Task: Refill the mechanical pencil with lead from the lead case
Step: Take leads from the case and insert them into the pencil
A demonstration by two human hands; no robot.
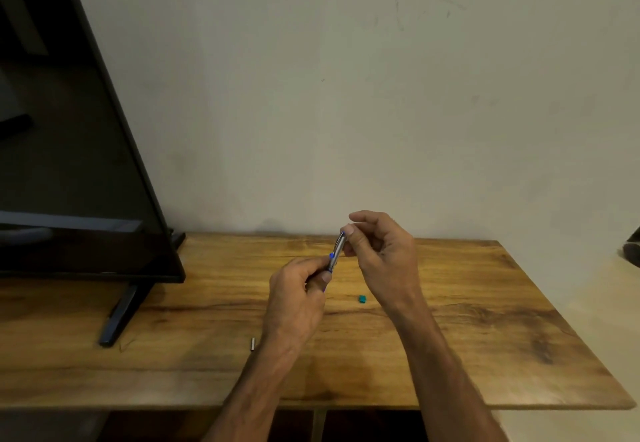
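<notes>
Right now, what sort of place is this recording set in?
Probably a room in a home. A wooden table stands against a plain scuffed wall, with a flat-screen television on its stand at the left end.

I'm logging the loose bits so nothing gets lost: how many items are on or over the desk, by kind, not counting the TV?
Mechanical pencil, held in both hands: 1
Small teal piece on the desk: 1
Small grey cylindrical piece on the desk: 1
Total: 3
</notes>
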